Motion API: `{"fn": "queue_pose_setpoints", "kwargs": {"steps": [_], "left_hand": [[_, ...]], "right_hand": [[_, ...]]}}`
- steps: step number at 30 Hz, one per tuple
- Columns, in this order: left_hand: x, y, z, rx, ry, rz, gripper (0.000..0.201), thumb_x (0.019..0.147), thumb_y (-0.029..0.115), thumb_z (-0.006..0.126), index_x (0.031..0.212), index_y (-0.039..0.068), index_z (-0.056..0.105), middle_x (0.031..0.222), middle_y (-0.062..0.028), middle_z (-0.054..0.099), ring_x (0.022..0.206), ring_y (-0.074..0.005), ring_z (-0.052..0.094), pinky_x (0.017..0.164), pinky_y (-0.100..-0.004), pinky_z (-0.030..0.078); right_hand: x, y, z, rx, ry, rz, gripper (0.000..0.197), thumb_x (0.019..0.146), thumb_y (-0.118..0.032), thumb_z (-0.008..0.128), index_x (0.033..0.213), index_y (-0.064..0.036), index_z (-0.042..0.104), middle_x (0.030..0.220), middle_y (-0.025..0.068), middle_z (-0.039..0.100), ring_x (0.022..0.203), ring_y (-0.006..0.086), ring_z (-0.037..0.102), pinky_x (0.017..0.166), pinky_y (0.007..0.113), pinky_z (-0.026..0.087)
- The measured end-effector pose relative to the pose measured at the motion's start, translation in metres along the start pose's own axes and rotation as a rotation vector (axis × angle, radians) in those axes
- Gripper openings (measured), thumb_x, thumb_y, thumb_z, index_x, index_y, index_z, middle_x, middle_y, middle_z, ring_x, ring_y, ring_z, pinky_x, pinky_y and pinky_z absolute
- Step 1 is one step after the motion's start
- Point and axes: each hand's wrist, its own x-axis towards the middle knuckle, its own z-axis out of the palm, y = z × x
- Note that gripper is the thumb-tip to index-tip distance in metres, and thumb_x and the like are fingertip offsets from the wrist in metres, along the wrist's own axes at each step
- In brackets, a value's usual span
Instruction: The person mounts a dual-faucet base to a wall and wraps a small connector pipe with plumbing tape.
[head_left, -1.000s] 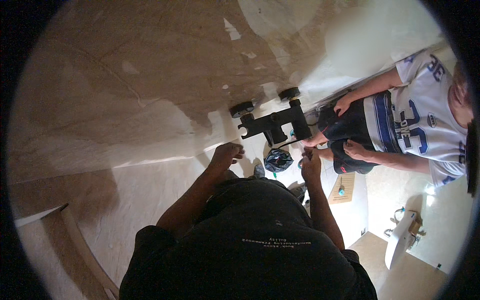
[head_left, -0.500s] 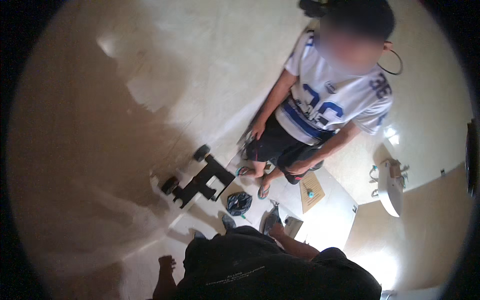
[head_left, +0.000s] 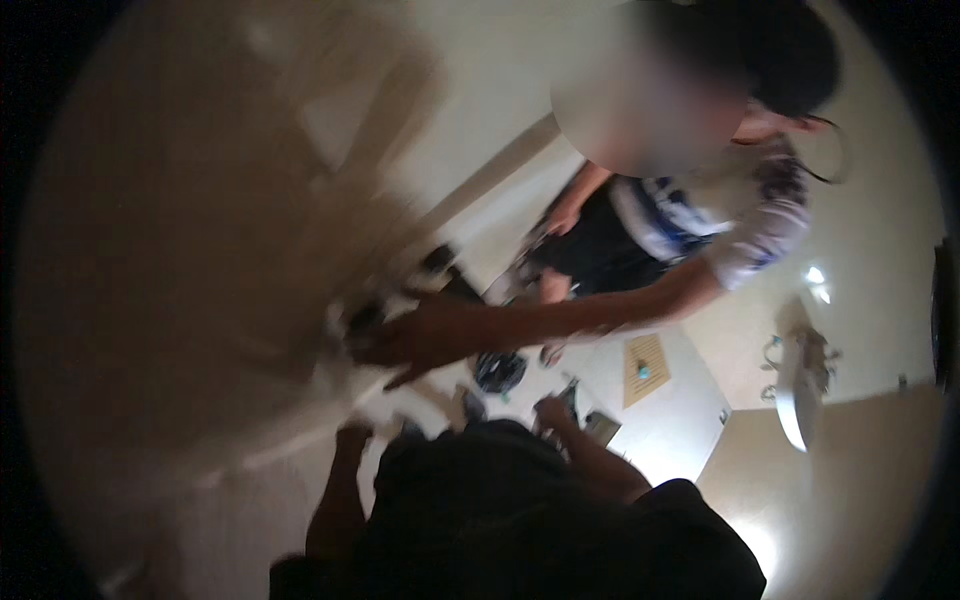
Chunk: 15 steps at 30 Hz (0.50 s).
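On the pale floor (head_left: 690,420), a wheeled frame (head_left: 440,275) is gripped by a co-worker's hand (head_left: 410,340); both own hands, left hand (head_left: 352,437) and right hand (head_left: 552,412), are too blurred for the fingers to be read, and assembly looks unfinished.

A single fisheye view looks steeply down from the wearer's head, with a dark rim around the round picture. The wearer's dark shirt (head_left: 520,520) fills the lower edge close up. The pale floor (head_left: 680,420) and a second person's reaching arm (head_left: 560,320) lie farther below, blurred.

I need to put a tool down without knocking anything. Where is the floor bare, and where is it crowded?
Bare floor lies right of the small tan mat, toward the wall. It is crowded between the person's left hand and right hand: the black wheeled frame, a dark round object and a co-worker's hand reaching across. The picture is blurred.
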Motion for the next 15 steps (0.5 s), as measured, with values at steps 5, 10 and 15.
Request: {"fn": "queue_pose_setpoints", "kwargs": {"steps": [5,10,15], "left_hand": [[-0.065,0.047,-0.025,-0.884,0.060,-0.399,0.023,0.088,0.029,0.065,0.097,0.008,0.065,0.085,-0.0056,0.068,0.075,-0.0204,0.065,0.067,-0.0385,0.049],[-0.063,0.026,-0.012,-0.918,0.095,-0.529,0.021,0.089,0.030,0.066,0.094,0.009,0.065,0.086,-0.0047,0.068,0.076,-0.0210,0.065,0.069,-0.0418,0.047],[-0.081,0.016,0.004,-0.859,0.129,-0.649,0.018,0.090,0.029,0.065,0.094,0.011,0.066,0.086,-0.0053,0.068,0.074,-0.0218,0.064,0.069,-0.0431,0.046]], "right_hand": [[-0.029,-0.018,-0.030,0.741,0.092,0.331,0.031,0.078,-0.029,0.062,0.085,-0.0001,0.072,0.087,0.0225,0.070,0.088,0.0385,0.069,0.081,0.049,0.052],[-0.024,0.027,-0.007,0.603,-0.091,0.385,0.036,0.078,-0.034,0.069,0.094,-0.0027,0.075,0.089,0.0201,0.072,0.084,0.0341,0.071,0.078,0.040,0.056],[-0.034,0.038,-0.004,0.640,-0.071,0.375,0.037,0.077,-0.036,0.070,0.092,-0.0024,0.075,0.086,0.0194,0.072,0.082,0.0342,0.071,0.075,0.042,0.055]]}}
